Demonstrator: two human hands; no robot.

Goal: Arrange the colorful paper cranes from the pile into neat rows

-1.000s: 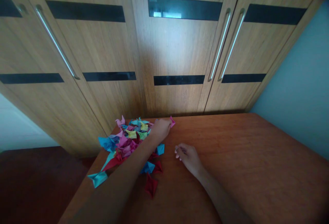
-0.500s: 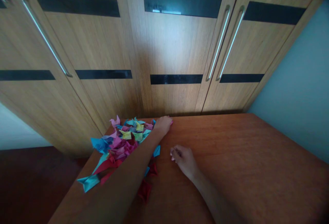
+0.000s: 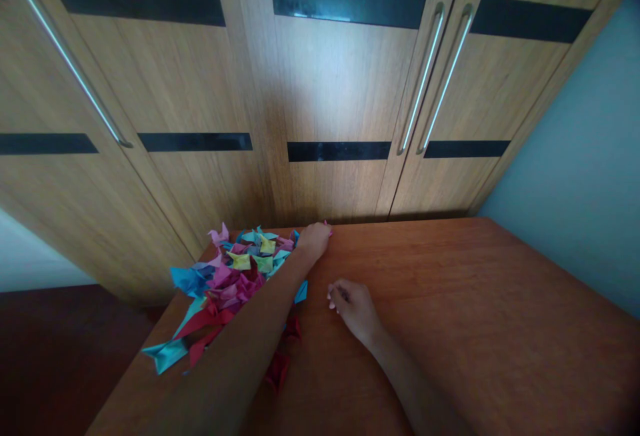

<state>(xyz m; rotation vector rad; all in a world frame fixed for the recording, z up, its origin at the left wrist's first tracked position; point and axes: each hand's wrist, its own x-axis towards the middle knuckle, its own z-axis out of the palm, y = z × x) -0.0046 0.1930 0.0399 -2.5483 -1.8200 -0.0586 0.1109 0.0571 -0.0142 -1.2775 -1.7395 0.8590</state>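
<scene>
My left hand [image 3: 314, 241] reaches to the far edge of the table, its fingers closed around a pink origami piece [image 3: 328, 227] that shows only in part past the fingertips. Nearer to me, my right hand [image 3: 354, 304] rests low over the wood with its fingers curled in; whatever may be in them is hidden. Left of my hands lies a heap of origami pieces [image 3: 240, 286] in pink, blue, yellow, green and red. My left forearm covers part of the heap. Two dark red origami pieces [image 3: 277, 371] lie on the near side of that forearm.
The brown wooden table [image 3: 450, 303] extends to the right. Behind it stands a wooden wardrobe [image 3: 340, 89] with long metal handles [image 3: 423, 79] and dark strips. A pale blue wall [image 3: 590, 176] is at the right. A turquoise origami piece [image 3: 165, 356] lies near the table's left edge.
The view has shifted slightly, so everything sits a little further left. Both hands keep nearly the same place over the table, and the heap looks the same.
</scene>
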